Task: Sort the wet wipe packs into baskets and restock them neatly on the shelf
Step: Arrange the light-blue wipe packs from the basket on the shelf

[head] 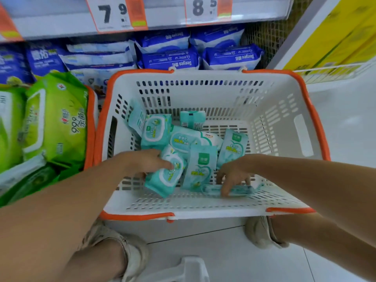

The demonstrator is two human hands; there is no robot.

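Observation:
A white basket with an orange rim [280,110] stands on the floor before the shelf. Several teal wet wipe packs [183,139] lie jumbled in its left half. My left hand [146,161] is closed over a teal pack with a white lid [166,176] near the basket's front. My right hand [234,176] presses its fingers down on a flat teal pack [240,189] lying against the front wall. A small upright teal pack [193,119] stands at the back.
A second orange-rimmed basket [90,127] at the left holds green wet wipe packs [57,119]. Blue wipe packs [171,58] fill the low shelf behind, under price tags [114,13]. My feet [130,253] stand on white floor. A yellow display [335,37] is at the right.

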